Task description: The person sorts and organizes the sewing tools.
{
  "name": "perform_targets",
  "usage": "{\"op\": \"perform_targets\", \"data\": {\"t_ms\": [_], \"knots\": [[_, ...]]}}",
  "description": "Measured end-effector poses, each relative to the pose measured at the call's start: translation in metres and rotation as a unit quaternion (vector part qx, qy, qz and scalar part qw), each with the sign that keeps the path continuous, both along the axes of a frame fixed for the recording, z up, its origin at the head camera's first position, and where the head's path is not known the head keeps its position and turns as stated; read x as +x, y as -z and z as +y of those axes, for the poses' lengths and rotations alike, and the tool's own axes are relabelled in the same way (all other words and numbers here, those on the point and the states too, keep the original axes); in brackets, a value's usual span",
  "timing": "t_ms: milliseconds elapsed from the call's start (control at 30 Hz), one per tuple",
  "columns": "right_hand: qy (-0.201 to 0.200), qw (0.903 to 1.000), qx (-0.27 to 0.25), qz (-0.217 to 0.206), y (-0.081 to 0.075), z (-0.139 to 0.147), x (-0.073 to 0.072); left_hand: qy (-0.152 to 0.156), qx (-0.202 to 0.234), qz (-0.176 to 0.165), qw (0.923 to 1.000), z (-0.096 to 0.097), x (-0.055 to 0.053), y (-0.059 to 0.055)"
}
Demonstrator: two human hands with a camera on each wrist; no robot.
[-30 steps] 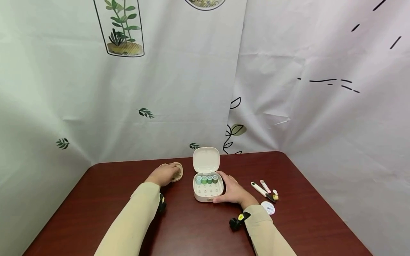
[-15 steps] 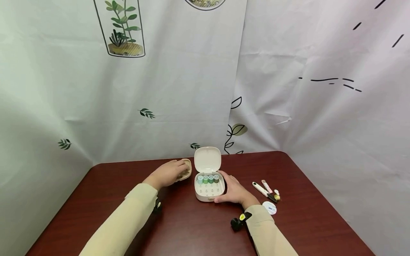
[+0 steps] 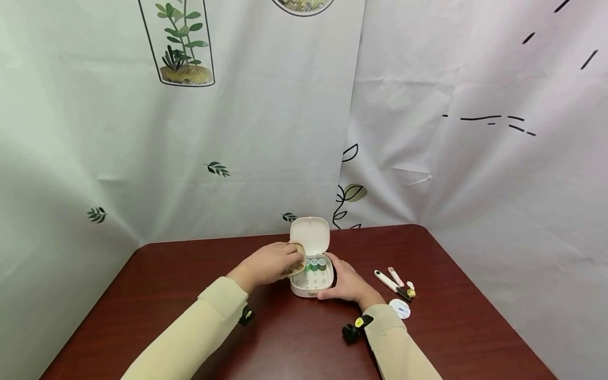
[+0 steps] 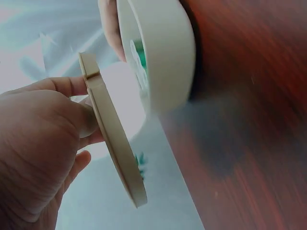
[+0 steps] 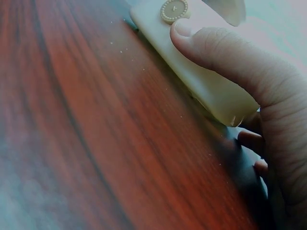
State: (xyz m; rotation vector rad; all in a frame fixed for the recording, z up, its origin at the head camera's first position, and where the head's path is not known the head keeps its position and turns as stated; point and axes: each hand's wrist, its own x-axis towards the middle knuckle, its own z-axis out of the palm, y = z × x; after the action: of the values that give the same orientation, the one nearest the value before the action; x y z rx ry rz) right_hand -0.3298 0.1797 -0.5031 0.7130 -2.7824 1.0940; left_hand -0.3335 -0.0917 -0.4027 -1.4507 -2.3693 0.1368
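Overall, leaf-printed white fabric [image 3: 280, 111] hangs behind a reddish-brown wood-grain table [image 3: 275, 348]. Near its far edge stands a sewing box [image 3: 303, 291], lid up, gripped by the right hand [image 3: 348, 283]; the left hand [image 3: 269, 264] pinches a shallow beige tray [image 4: 115, 132] aloft at the box's left side.

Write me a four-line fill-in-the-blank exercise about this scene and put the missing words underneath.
1. The left hand holds the beige tray ____ the table, not resting on it.
2. The lid of the white box is not closed but ____.
3. In the right wrist view, the digit of the right hand nearest the round button is the ____.
4. The spools stand in the box's ____ row, not its front ones.

Missing words: above; open; thumb; back.
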Motion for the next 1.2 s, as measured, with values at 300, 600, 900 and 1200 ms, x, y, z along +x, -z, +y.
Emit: {"op": "perform_targets", "data": {"t_ms": [300,600,900,1200], "knots": [[-0.002,1.0,0.001,0.002,-0.003,0.002,0.001,-0.003,-0.02,-0.011,0.9997,0.033,0.012,0.005],[-0.012,0.9998,0.003,0.017,-0.001,0.002,0.0,0.014,-0.009,-0.004,0.9999,0.049,0.014,0.013],[-0.037,0.9983,-0.012,0.043,-0.002,0.002,-0.001,0.004,-0.02,-0.002,0.9998,0.06,0.016,0.017],[-0.034,0.9988,-0.016,0.032,-0.001,0.003,-0.001,-0.034,-0.045,-0.006,0.9984,0.066,0.014,0.025]]}}
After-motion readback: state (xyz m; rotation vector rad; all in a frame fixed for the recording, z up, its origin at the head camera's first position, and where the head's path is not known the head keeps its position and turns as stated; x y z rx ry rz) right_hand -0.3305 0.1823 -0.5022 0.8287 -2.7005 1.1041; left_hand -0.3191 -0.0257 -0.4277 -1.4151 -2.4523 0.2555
